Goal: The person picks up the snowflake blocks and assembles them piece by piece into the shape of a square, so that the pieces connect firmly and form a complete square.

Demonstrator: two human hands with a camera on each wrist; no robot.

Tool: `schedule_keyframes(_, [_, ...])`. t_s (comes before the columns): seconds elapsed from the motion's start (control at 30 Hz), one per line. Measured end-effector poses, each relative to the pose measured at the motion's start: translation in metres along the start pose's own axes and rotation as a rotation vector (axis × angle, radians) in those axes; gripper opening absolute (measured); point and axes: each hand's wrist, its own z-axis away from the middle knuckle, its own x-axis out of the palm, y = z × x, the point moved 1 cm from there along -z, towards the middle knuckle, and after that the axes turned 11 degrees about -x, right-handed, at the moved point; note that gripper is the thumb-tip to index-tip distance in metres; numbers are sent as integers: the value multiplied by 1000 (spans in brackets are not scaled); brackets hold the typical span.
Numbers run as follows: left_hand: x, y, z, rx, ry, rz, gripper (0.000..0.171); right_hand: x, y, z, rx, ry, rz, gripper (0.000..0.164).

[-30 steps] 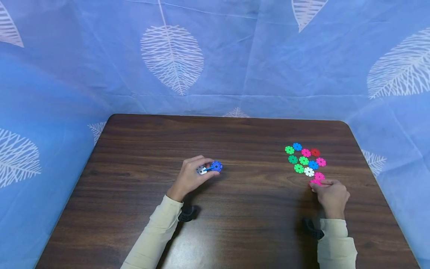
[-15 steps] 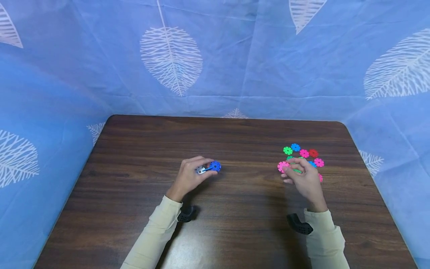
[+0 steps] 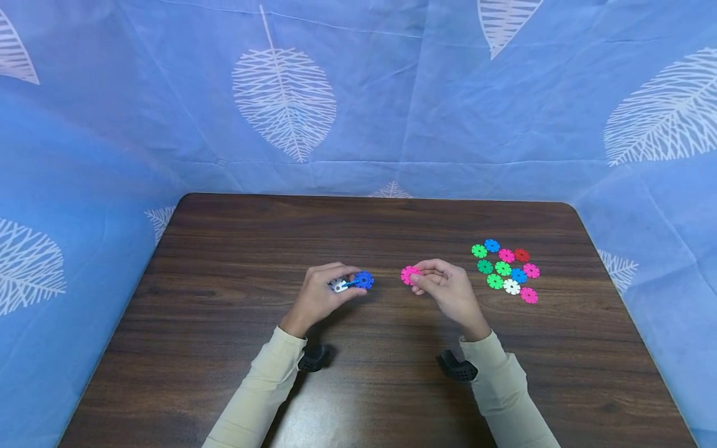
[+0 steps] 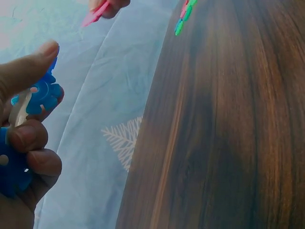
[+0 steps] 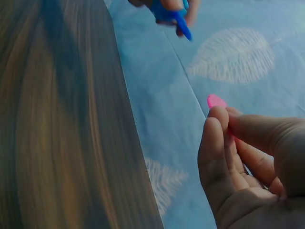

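Note:
My left hand (image 3: 319, 292) grips a small assembly of joined notched plastic discs, left of the table's middle. In the head view a blue disc (image 3: 364, 280) sticks out past the fingertips, and a white disc (image 3: 338, 285) shows between thumb and fingers. The left wrist view has blue discs (image 4: 44, 97) joined at angles to the white one, with part of the assembly hidden by the fingers. Facing it across a short gap, my right hand (image 3: 450, 295) pinches a pink notched disc (image 3: 409, 275) between thumb and fingers. Only the disc's edge shows in the right wrist view.
To the right of my right hand, loose notched discs lie flat in a cluster: several green (image 3: 503, 269), two blue (image 3: 518, 275), several pink (image 3: 529, 295), one red (image 3: 521, 255) and one white (image 3: 511, 287). Blue leaf-patterned cloth (image 3: 358, 93) hangs behind the dark wooden table (image 3: 269, 230).
My right hand has picked a pink disc from the near end of the cluster and carried it left, toward the left hand. The left hand has stayed almost still with its assembly.

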Motion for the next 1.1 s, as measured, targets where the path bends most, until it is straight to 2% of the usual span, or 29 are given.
schedule_keyframes(0.13, [0,0,0,-21,-16,3,34,15,-1,-4,-6,-33,-45,23])
schedule_keyframes(0.33, [-1,1,0,-25,-45,24,33,27,-4,-7,-12,-61,-37,20])
schedule_keyframes(0.77, [0,-1,0,-7,-84,28,31,35,-6,-10,-43,-110,-18,16])
schedule_keyframes(1.1, [1,1,5,-76,-148,51,33,37,-9,-10,-65,-145,35,15])
